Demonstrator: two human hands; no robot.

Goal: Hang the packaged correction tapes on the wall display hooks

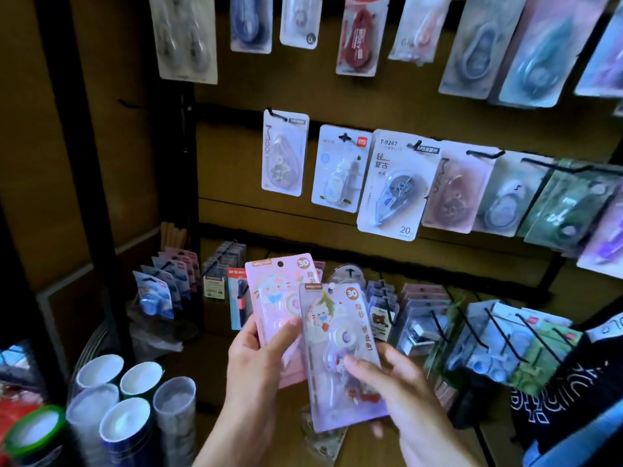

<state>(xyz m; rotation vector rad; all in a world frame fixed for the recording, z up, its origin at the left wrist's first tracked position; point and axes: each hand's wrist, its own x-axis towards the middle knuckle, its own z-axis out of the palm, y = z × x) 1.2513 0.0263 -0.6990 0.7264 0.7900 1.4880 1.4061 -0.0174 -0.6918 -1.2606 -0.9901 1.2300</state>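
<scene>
My left hand grips a pink packaged correction tape by its lower edge, thumb across the front. My right hand holds a lilac packaged correction tape, thumb on its front and fingers behind it. The lilac pack overlaps the pink one at chest height below the display. On the wall, black hooks carry other packs: a Moon pack, a white pack and a T-9267 pack. A bare black hook sticks out at the left of that row.
More packs hang in the top row and along the right. Low hooks hold stationery packs. Several cylindrical tubes stand at the lower left. A black upright post edges the display. A dark printed garment is at the right.
</scene>
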